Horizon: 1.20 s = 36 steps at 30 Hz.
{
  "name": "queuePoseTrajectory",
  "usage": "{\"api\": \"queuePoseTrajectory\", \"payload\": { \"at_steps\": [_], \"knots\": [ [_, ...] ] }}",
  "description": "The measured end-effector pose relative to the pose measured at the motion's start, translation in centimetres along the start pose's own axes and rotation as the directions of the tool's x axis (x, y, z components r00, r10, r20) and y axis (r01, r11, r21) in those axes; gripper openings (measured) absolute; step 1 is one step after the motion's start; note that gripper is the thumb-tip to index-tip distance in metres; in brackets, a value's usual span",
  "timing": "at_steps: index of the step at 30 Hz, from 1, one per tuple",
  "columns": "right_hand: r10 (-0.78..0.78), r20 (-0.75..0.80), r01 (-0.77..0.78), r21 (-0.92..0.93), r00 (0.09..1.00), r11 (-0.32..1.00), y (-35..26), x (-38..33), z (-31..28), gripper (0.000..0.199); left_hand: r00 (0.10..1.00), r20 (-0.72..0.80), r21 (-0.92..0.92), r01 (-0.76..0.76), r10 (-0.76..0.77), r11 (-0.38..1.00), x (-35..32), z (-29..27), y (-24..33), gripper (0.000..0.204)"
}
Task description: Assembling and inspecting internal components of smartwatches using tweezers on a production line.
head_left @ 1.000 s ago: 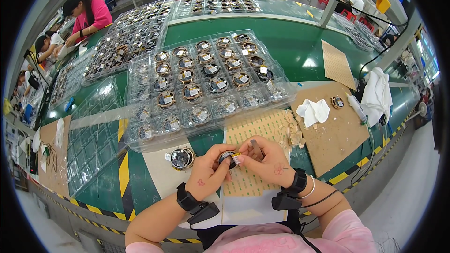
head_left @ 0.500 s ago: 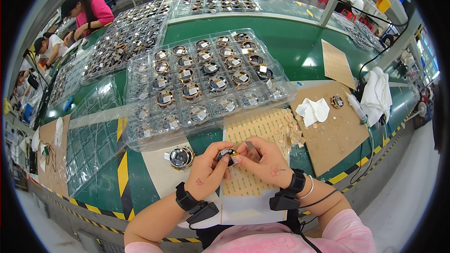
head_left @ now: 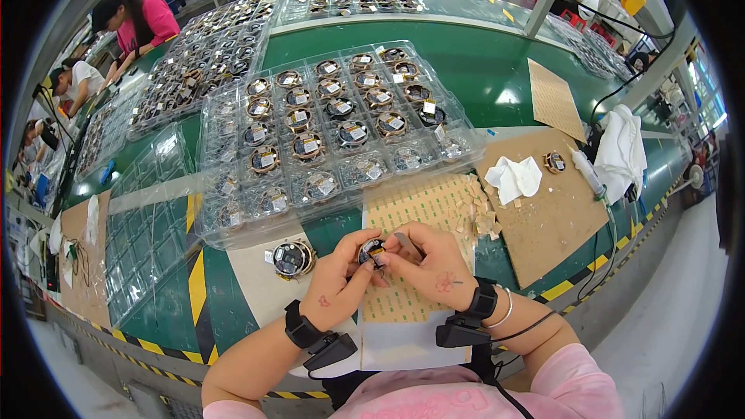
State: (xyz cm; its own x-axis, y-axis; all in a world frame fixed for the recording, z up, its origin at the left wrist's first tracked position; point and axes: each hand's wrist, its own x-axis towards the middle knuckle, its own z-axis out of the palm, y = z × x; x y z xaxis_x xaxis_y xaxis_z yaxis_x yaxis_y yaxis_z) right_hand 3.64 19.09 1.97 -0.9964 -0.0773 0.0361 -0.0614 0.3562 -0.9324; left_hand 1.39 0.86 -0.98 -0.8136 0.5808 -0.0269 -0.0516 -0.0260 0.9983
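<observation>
My left hand (head_left: 335,278) grips a small round black electronic module (head_left: 371,251) between thumb and fingers, above a tan adhesive sheet (head_left: 400,304) with rows of green marks. Closed around slim metal tweezers (head_left: 409,245), my right hand (head_left: 436,265) presses its thumb and fingertip against the module's right side. The fingers partly cover the module, and the tweezers' tips are hidden. A second round module (head_left: 292,259) with a gold-coloured rim and a white tag lies left of my left hand.
Ahead, stacked clear plastic trays (head_left: 458,143) hold several round modules. A brown board (head_left: 543,221) at right carries a white cloth (head_left: 515,178), another module (head_left: 554,162) and a syringe-like tube (head_left: 587,171). An empty clear tray (head_left: 151,240) lies left. Co-workers sit at far left.
The view has shifted slightly, so the bench appears a little to the left. My right thumb now presses over the module's edge, and the tweezers have tilted in my right hand.
</observation>
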Motion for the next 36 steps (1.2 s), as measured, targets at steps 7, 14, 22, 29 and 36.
{"api": "queuePoseTrajectory", "payload": {
  "at_steps": [7, 14, 22, 29, 36],
  "knots": [
    [-0.064, -0.105, 0.063, -0.008, 0.992, 0.998, 0.9, 0.2, 1.2, 0.011, 1.0, -0.006, -0.031, 0.011, -0.011, 0.999, 0.0, -0.1, 0.2, 0.042],
    [-0.215, -0.133, 0.199, -0.122, 0.967, 0.972, 0.7, 0.6, 1.2, 0.014, 0.994, -0.105, -0.104, 0.005, -0.016, 0.995, 0.2, 0.1, 0.1, 0.042],
    [-0.301, -0.19, 0.28, -0.13, 0.935, 0.951, 1.2, 0.8, 1.6, 0.015, 0.998, -0.058, -0.118, 0.001, -0.007, 0.993, 0.1, -0.1, 0.1, 0.042],
    [0.044, -0.157, -0.01, 0.212, 0.987, 0.977, 0.7, 0.8, 1.7, 0.015, 0.999, -0.037, -0.191, -0.033, 0.027, 0.981, 0.3, -0.5, 0.3, 0.041],
    [0.157, 0.135, -0.194, 0.344, 0.978, 0.919, -0.1, 0.5, 0.7, 0.017, 0.987, -0.033, -0.152, -0.162, 0.159, 0.975, 0.3, -0.6, 0.4, 0.043]
  ]
}}
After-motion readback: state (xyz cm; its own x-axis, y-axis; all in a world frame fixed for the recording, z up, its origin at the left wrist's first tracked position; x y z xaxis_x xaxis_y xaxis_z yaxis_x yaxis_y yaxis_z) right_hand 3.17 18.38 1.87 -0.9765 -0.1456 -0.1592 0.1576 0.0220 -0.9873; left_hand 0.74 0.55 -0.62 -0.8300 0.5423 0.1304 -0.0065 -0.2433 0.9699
